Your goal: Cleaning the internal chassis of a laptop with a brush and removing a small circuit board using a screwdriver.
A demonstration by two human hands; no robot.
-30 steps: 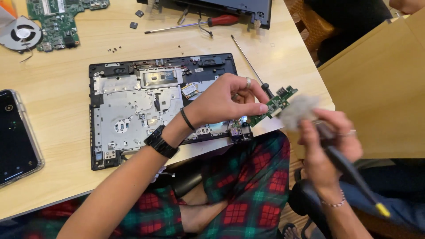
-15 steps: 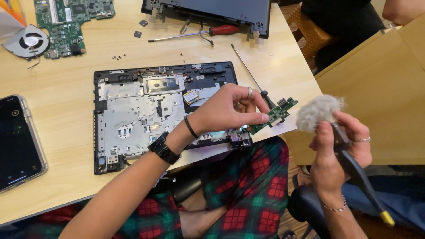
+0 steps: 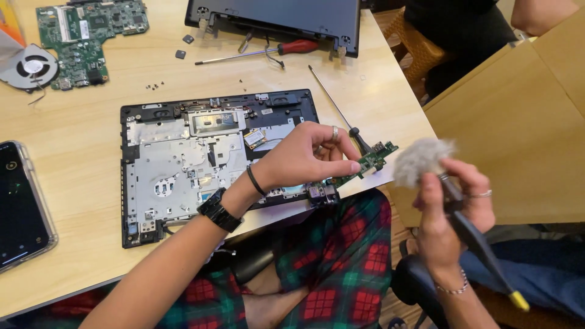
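Observation:
My left hand (image 3: 308,159) pinches a small green circuit board (image 3: 370,160) at the table's right front edge, over the corner of an opened laptop base (image 3: 183,167). My right hand (image 3: 454,213) is off the table to the right, holding a black brush handle with a yellow tip (image 3: 487,259). The brush's fluffy grey head (image 3: 419,159) sits just right of the small board, and my fingers touch the bristles. A black watch and a thin band are on my left wrist.
A long thin screwdriver (image 3: 335,106) lies beside the base. A red-handled screwdriver (image 3: 268,52) and a dark laptop lid (image 3: 274,18) lie at the back. A green motherboard with fan (image 3: 73,36) is far left, a phone (image 3: 21,204) near left. Small screws dot the wood.
The brush head has lifted off the small board and moved right, away from it. My left hand keeps holding the board in about the same spot.

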